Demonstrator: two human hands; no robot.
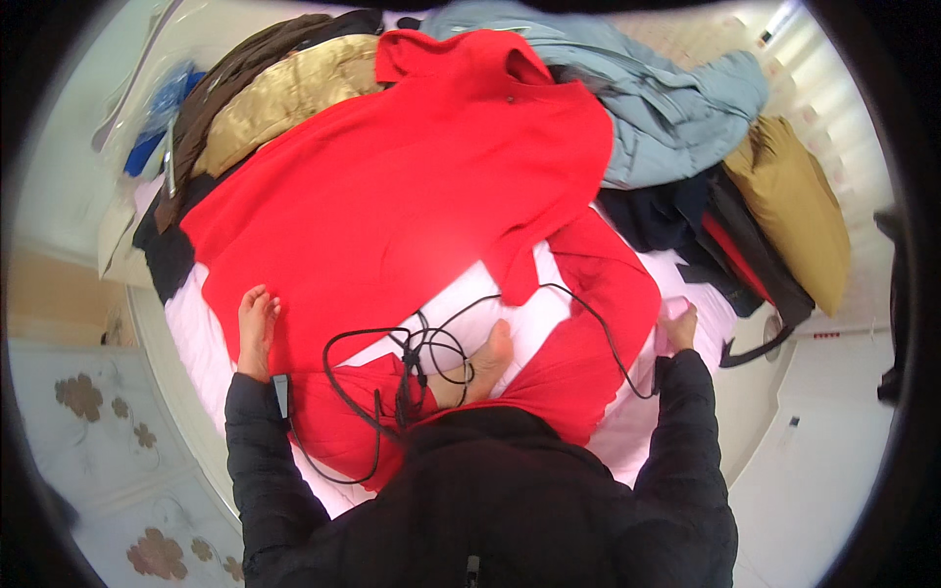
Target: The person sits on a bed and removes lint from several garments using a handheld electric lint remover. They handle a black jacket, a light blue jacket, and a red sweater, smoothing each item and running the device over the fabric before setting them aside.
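Observation:
A red knit sweater (397, 176) is spread over the pink bedding (191, 316) in front of me, its neck opening at the far side. My left hand (257, 331) is at the sweater's near left edge, fingers slightly bent and apart, with nothing seen in it. Whether it touches the cloth I cannot tell. On the far right, my right hand (680, 331) is closed around a small pink object (673, 306), partly hidden by the fingers. That hand is beside my red trouser leg (617, 294), away from the sweater.
Black cables (412, 353) lie looped over my lap beside my bare foot (481, 364). A grey-blue padded jacket (662, 110), a gold padded garment (294, 95) and a mustard cushion-like bundle (794, 206) ring the bed. Flower-patterned panels (110, 411) stand at left.

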